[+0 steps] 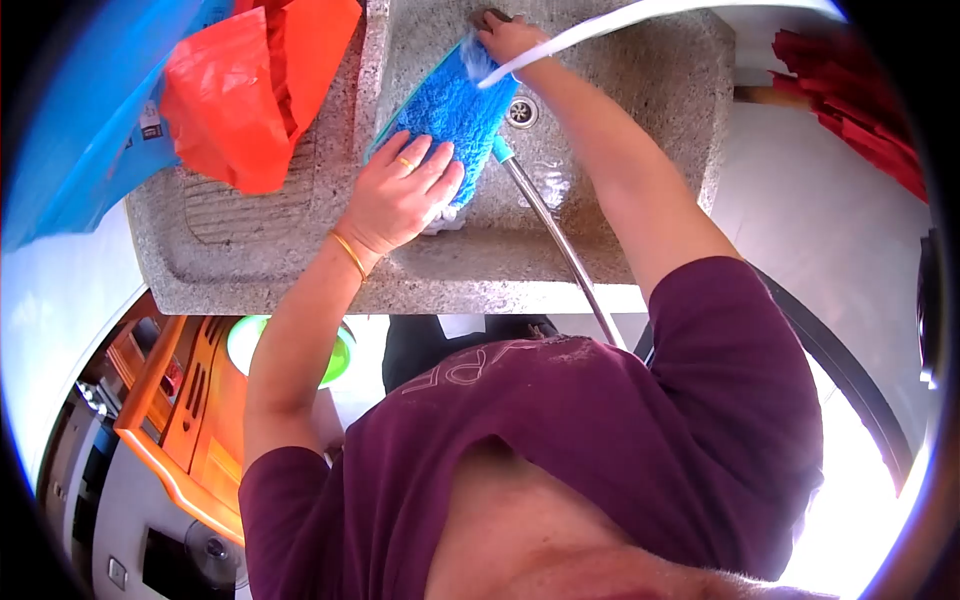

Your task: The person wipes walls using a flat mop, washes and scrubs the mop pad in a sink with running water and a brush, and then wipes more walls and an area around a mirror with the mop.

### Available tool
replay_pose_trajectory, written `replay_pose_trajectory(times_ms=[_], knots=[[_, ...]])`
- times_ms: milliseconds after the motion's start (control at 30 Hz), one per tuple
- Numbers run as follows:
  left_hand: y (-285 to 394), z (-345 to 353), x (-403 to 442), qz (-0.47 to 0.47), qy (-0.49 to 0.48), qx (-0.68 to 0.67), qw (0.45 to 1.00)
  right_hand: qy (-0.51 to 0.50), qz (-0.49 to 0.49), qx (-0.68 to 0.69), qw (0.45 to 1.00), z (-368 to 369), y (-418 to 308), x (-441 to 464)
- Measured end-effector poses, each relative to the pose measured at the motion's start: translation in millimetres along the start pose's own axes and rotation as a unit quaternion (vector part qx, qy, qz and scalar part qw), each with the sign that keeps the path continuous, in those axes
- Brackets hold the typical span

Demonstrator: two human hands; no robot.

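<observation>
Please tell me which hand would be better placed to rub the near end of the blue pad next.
Probably the left hand: its fingers lie spread over the nearer part of the blue pad, while the right hand is at the far end, beside the white hose.

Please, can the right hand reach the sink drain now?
Probably yes: the drain lies uncovered beside the blue mop pad, near the right hand, which is busy at the pad's far end.

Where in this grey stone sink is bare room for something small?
Bare: the sink between the right forearm and its right wall; the ribbed stone slab between red plastic bag and front rim.

Crowded: around the fluffy blue mop pad, with left hand, right hand, steel pole and white tube.
</observation>
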State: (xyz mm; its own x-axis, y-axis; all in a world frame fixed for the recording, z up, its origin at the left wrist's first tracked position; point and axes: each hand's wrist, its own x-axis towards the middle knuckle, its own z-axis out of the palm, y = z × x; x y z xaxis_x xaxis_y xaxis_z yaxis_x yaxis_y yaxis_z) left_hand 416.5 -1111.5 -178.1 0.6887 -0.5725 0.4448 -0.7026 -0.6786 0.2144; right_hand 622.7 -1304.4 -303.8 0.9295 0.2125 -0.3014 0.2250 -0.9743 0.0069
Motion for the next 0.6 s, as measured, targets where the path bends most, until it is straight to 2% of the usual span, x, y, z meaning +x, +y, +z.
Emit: replay_pose_trajectory(times_ms=[33, 67, 133, 167, 200, 233, 267, 300, 333, 367, 400, 433, 467, 533, 600], knots=[[1, 0, -1, -0.003, 0.0, -0.002, 1.0, -0.011, -0.091, -0.041, 0.995, -17, 0, -9], [0, -1, -2, -0.004, 0.002, -0.002, 1.0, -0.01, -0.091, -0.042, 0.995, -33, -4, -13], [-1, 1, -3, 0.015, 0.005, 0.0, 1.0, -0.195, -0.05, 0.165, 0.966, -59, -9, -25], [-2, 3, -4, 0.014, 0.009, -0.005, 1.0, 0.001, -0.23, 0.105, 0.967, -45, -11, -39], [-2, 3, -5, 0.01, 0.013, -0.006, 1.0, 0.193, -0.396, 0.039, 0.897, -29, -12, -56], [-1, 2, -5, 0.005, 0.01, -0.009, 1.0, 0.191, -0.398, 0.036, 0.897, -47, -19, -82], [-1, 3, -5, 0.0, 0.005, -0.012, 1.0, 0.065, -0.311, 0.082, 0.944, -78, -29, -117], [-1, 3, -5, -0.002, 0.006, -0.012, 1.0, -0.061, -0.218, 0.126, 0.966, -93, -35, -133], [0, 1, -4, -0.003, 0.0, -0.011, 1.0, -0.064, -0.219, 0.127, 0.965, -73, -28, -118], [0, 1, -4, -0.004, -0.006, -0.009, 1.0, 0.01, -0.297, 0.027, 0.954, -38, -15, -90], [-3, 2, -2, -0.008, -0.005, -0.004, 1.0, 0.088, -0.374, -0.073, 0.92, -18, -10, -69], [-1, 1, -3, 0.0, -0.01, -0.004, 1.0, 0.026, -0.233, 0.065, 0.97, -30, -15, -66], [1, 0, -2, 0.008, -0.014, -0.003, 1.0, 0.025, -0.237, 0.065, 0.969, -28, -12, -62], [1, -2, -2, 0.003, -0.005, -0.004, 1.0, 0.036, -0.086, 0.027, 0.995, -29, -4, -42], [0, -1, -2, 0.003, 0.002, -0.008, 1.0, 0.02, -0.092, 0.021, 0.995, -9, 4, -17]])
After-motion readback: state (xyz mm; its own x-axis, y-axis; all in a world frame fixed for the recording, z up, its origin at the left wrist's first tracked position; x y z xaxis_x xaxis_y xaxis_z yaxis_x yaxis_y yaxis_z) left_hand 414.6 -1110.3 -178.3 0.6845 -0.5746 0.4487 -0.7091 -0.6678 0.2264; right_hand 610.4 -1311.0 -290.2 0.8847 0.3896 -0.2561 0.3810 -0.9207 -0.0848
